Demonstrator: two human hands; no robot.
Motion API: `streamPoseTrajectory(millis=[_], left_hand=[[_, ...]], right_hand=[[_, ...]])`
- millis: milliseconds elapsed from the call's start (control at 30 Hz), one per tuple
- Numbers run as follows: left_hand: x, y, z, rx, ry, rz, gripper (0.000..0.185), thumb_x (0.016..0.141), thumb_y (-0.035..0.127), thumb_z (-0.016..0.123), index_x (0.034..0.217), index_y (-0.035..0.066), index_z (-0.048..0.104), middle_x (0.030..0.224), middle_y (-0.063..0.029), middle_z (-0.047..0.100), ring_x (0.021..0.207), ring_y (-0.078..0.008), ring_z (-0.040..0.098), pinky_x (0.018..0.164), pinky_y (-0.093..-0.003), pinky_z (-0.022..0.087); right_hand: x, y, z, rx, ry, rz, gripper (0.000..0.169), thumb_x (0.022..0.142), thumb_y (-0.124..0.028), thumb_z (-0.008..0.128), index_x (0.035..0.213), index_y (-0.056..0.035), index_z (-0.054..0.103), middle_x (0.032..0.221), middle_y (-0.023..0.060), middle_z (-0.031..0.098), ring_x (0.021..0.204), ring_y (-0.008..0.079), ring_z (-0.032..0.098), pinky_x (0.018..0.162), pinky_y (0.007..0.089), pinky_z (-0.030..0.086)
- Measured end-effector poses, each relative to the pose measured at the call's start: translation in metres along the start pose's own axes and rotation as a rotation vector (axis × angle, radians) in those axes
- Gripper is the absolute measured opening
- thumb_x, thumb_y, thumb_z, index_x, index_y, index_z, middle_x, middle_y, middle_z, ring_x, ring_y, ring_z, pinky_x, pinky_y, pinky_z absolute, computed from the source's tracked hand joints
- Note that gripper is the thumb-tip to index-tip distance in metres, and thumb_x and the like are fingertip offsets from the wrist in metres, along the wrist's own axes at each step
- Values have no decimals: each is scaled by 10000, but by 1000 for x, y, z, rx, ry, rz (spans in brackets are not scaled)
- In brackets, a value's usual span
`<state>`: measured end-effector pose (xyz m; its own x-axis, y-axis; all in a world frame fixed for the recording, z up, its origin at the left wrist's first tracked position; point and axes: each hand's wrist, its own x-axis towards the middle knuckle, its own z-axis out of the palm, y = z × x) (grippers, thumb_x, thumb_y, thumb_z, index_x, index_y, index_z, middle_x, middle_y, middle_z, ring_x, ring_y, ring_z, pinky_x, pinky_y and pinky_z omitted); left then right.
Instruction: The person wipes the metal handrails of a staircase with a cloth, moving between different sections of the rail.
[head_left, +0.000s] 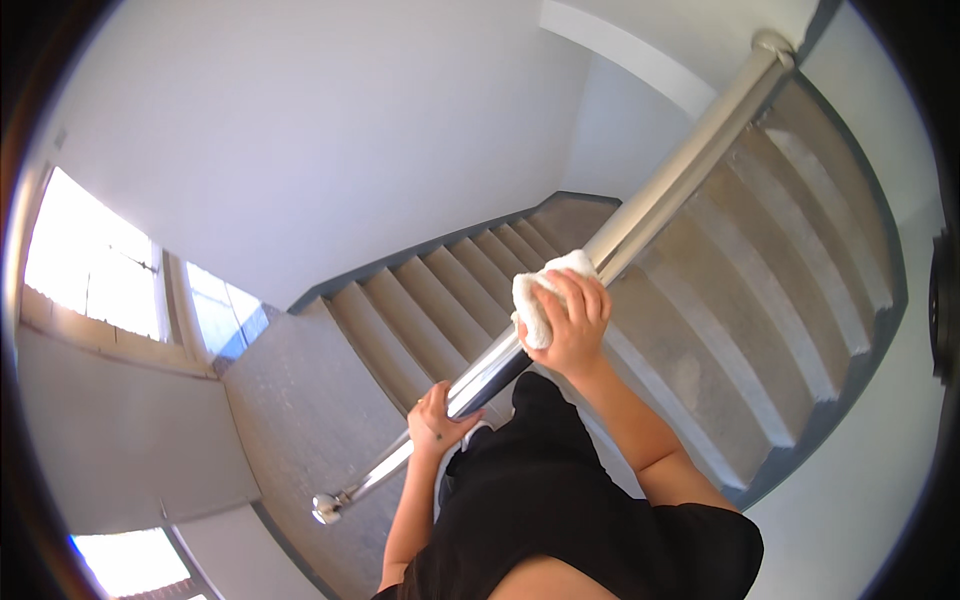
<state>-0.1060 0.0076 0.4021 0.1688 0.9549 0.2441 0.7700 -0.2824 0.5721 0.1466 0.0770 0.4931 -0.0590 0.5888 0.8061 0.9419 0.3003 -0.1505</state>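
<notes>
A shiny metal stair handrail (480, 379) runs diagonally before me, from a round end cap (328, 508) at lower left to the upper right. My left hand (439, 422) is wrapped around the rail's lower part. Farther up, my right hand (574, 319) presses a folded white cloth (534, 300) against the rail. The cloth hides the piece of rail under it, and some of its folds lie beneath my fingers.
Grey stairs (420, 300) lie beyond the rail on the left; another flight (697, 300) lies to the right. A landing (300, 397) is at left, below bright windows (97, 255). A rounded post top (772, 41) marks the rail's far end. Pale walls (337, 135) enclose the stairwell.
</notes>
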Motion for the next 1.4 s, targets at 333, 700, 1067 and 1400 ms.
streamPoseTrajectory(millis=[333, 700, 1067, 1400], left_hand=[[1, -11, 2, -185, 22, 140, 428, 697, 244, 779, 1029, 34, 607, 822, -134, 647, 746, -334, 661, 636, -411, 534], [1, -11, -7, -175, 4, 153, 521, 673, 240, 807, 1076, 5, 575, 879, -174, 665, 791, -367, 666, 651, -426, 537], [1, -26, -25, -685, -186, 185, 708, 692, 122, 689, 1341, -18, 446, 1245, -175, 552, 1169, -305, 559, 911, -389, 490], [75, 1, -61, -552, -161, 589, 396, 872, 92, 631, 1264, 47, 596, 1252, -123, 603, 1170, -312, 545, 1016, -426, 390]], right_hand=[[-102, -129, 35, 30, -89, 25, 384, 795, -342, 652, 1106, -117, 677, 1265, 76, 619, 1228, 246, 530, 1053, 438, 370], [-78, -98, 18, 4, -152, -103, 494, 796, -518, 660, 1160, -185, 669, 1254, 25, 611, 1234, 233, 526, 1083, 471, 331], [-75, -119, 6, 449, -138, 237, 672, 781, -175, 770, 1370, -44, 473, 1394, 155, 491, 1328, 361, 420, 1120, 470, 319], [-86, -134, 8, 151, 15, 310, 566, 640, -228, 878, 1099, -87, 578, 1061, 79, 565, 960, 304, 531, 821, 424, 421]])
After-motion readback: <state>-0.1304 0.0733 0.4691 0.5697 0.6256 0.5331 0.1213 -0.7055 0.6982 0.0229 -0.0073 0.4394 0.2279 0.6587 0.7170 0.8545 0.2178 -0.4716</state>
